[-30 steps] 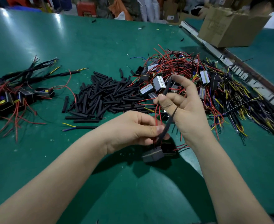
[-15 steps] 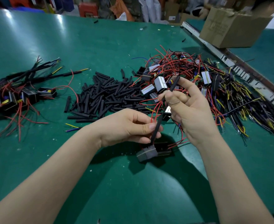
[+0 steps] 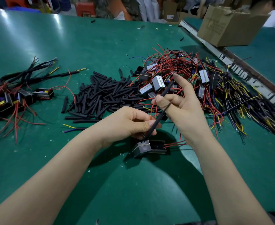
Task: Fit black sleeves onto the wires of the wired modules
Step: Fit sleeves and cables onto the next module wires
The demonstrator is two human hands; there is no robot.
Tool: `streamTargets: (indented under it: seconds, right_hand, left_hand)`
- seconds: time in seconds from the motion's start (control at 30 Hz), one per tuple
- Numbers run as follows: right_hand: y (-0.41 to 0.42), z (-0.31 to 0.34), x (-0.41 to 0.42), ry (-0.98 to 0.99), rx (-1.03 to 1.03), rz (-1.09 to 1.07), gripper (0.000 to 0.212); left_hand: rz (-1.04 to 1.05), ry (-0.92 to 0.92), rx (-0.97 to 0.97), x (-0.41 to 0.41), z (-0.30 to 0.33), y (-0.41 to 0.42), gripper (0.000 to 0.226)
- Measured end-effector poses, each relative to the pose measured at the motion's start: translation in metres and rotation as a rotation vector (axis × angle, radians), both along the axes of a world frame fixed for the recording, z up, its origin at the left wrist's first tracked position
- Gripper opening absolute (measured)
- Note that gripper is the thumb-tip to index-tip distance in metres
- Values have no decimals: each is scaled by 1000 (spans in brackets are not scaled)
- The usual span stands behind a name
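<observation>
Just below my left fingers the module (image 3: 143, 147) hangs over the green table (image 3: 101, 38), its far side lost in shadow. My left hand (image 3: 130, 124) pinches the black sleeve (image 3: 159, 114) low down, thumb and curled fingers clamped on it; the fingertips underneath are hidden. The sleeve runs up and right across my right hand (image 3: 182, 111), whose thumb and middle fingers close around it while the forefinger points up, loose. Whether bare wire shows at the top end, I cannot tell. Red wires (image 3: 174, 143) trail from the module behind my right wrist. Beyond the fingers lies the heap of loose sleeves (image 3: 107, 95); right of them, the tangle of unsleeved modules (image 3: 190, 73). Far left, finished ones (image 3: 19, 96), partly blurred. A cardboard box (image 3: 227, 28) sits far right, edge cut off.
</observation>
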State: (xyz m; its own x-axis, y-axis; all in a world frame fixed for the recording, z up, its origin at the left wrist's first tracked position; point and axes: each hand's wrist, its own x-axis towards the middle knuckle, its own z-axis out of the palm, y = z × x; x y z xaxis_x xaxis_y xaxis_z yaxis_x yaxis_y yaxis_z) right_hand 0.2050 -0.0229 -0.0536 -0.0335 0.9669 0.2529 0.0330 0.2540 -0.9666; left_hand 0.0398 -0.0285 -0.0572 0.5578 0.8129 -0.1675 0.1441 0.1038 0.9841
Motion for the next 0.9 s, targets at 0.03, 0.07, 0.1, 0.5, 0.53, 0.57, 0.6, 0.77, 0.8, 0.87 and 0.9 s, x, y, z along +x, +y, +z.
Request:
streamTargets:
  seconds: [0.03,0.07,0.1,0.5,0.53,0.57,0.6,0.77,0.8,0.87,0.9]
  right_hand:
    - [0,1,1,17,-12,7,64]
    - [0,1,3,35,-15,5,66]
    - [0,1,4,44,-13,-4,66]
    - [-3,-3,1,-214,-39,139,61]
    - [-4,-3,2,-205,-44,156,61]
    - [-4,-3,2,-191,-56,176,60]
    - [-4,-4,2,-184,-68,194,59]
    - [-3,-4,4,-124,-121,181,60]
    - [-3,-4,4,-102,-136,174,61]
    - [-4,-4,5,-38,-178,178,60]
    - [-4,-4,6,-17,-204,187,60]
  left_hand:
    - [6,1,3,0,0,0,21]
    - [18,-1,6,1,-1,0,22]
    - [36,1,17,1,-1,1,24]
    - [145,-28,-24,-2,-8,6,26]
    - [142,-35,-29,-6,-4,7,28]
    - [152,14,36,-14,-2,11,28]
    - [181,129,166,-23,1,17,25]
    - [102,667,466,-68,4,31,19]
    - [37,693,438,-70,4,30,22]
    - [-37,740,441,-70,1,29,25]
    - [-45,761,471,-69,0,29,25]
